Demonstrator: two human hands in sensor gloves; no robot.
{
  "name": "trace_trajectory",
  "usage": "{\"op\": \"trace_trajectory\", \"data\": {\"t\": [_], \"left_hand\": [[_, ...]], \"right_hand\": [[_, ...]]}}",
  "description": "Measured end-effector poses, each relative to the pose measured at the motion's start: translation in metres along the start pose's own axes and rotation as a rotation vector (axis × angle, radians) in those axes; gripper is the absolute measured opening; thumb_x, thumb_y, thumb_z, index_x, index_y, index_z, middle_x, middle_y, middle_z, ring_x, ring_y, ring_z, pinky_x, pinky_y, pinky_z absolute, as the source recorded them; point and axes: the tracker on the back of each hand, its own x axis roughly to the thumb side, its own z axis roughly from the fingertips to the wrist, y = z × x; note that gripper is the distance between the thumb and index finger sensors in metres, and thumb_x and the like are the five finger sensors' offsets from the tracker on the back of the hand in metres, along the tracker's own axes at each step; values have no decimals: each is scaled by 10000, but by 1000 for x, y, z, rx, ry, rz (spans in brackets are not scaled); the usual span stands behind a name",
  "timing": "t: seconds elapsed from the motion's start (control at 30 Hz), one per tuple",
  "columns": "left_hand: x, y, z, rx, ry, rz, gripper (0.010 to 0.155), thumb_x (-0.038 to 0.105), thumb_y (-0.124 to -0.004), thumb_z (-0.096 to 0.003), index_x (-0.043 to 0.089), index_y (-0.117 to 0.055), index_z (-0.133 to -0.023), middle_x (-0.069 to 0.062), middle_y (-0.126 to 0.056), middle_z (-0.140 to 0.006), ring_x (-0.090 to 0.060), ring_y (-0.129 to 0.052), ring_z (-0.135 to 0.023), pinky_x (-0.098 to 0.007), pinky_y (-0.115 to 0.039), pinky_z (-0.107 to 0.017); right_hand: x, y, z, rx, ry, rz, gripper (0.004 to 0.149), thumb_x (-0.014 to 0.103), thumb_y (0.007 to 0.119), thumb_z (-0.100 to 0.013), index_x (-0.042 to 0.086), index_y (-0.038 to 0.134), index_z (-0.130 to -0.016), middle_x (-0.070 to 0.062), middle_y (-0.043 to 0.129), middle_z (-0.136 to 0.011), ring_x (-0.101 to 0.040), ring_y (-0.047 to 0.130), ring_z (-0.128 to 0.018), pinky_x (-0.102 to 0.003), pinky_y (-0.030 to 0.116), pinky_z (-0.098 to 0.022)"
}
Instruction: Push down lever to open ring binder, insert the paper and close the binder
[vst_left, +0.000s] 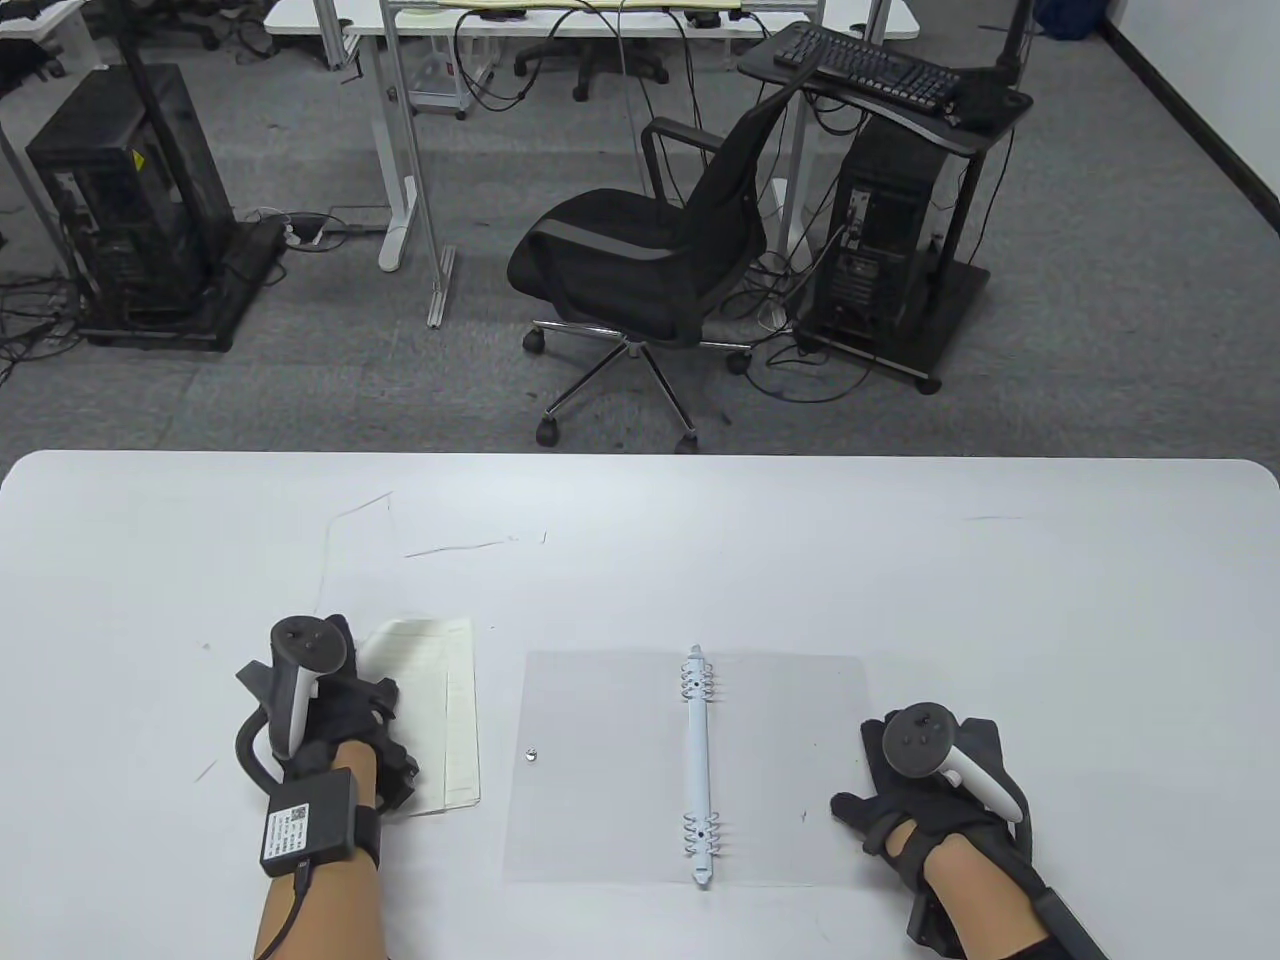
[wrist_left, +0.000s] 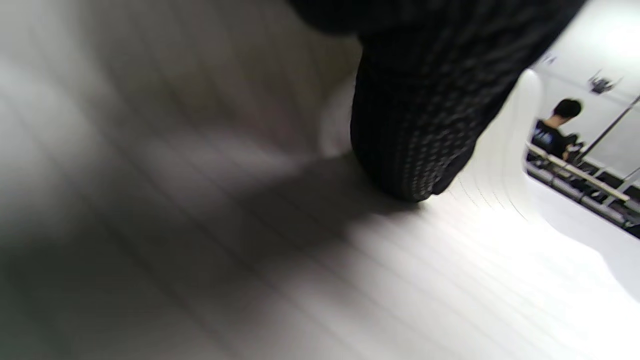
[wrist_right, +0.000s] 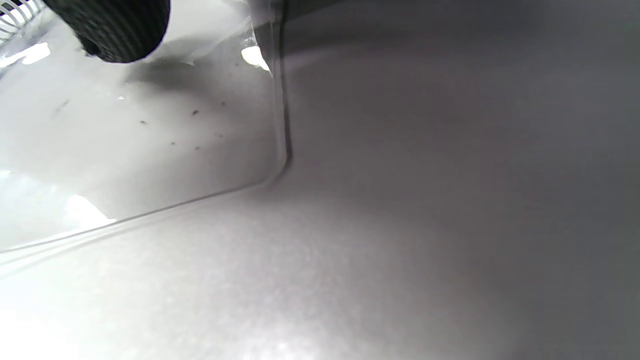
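Observation:
The ring binder (vst_left: 600, 760) lies open and flat, with translucent covers and a white spine (vst_left: 699, 765) carrying ring sets near both ends. The rings look closed. A stack of lined paper (vst_left: 450, 720) lies left of it. My left hand (vst_left: 345, 700) holds the paper's left edge. A gloved fingertip (wrist_left: 410, 150) bears on the lined sheet (wrist_left: 350, 280), which curls up beyond it. My right hand (vst_left: 900, 790) rests flat at the binder's right edge, thumb on the cover. In the right wrist view a fingertip (wrist_right: 120, 25) hovers over the cover's corner (wrist_right: 150, 150).
The white table (vst_left: 900, 560) has faint pen marks at the back left. A small metal stud (vst_left: 531, 754) sits on the left cover. Beyond the far edge stand an office chair (vst_left: 640, 260) and computer towers on the floor.

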Motion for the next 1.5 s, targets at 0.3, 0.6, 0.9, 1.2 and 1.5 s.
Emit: {"op": "trace_trajectory", "data": {"t": [0.3,0.6,0.9,1.2,1.5], "left_hand": [[8,50,46,-96,-139,137,745,402,-1083,-382,378,-652,-989,171,-1005,-762,-203,-961,-792,-557,-621,-748],[80,88,156,-333,-660,476,734,413,-1078,-388,377,-662,-991,176,-1004,-765,-193,-969,-774,-559,-636,-738],[138,-7,255,-578,-810,598,733,422,-1066,-394,387,-647,-994,184,-992,-779,-185,-960,-791,-554,-634,-740],[121,-57,274,-457,-738,629,736,452,-1015,-409,375,-593,-1007,172,-946,-840,-204,-933,-824,-558,-628,-725],[118,-57,259,-578,-843,658,1021,529,-982,-377,354,-233,-1049,41,-221,-1212,-390,-374,-1155,-655,-347,-776]], "right_hand": [[-1,-1,0,-6,-14,-13,843,576,668,-509,270,130,-1082,-16,-50,-1150,-382,-69,-997,-694,100,-648],[18,-29,41,-232,-346,-223,891,596,691,-466,277,138,-1089,-83,-51,-1158,-414,-116,-973,-715,126,-654],[44,-34,74,59,-869,-770,914,621,890,-309,147,624,-1044,-136,605,-1137,-490,588,-992,-663,566,-669],[64,-10,64,110,-842,-737,522,420,906,-459,241,804,-939,-76,856,-988,-395,876,-837,-567,751,-592],[60,-12,53,106,-915,-794,416,334,862,-469,271,864,-880,-49,968,-868,-361,971,-744,-534,817,-532]]}}
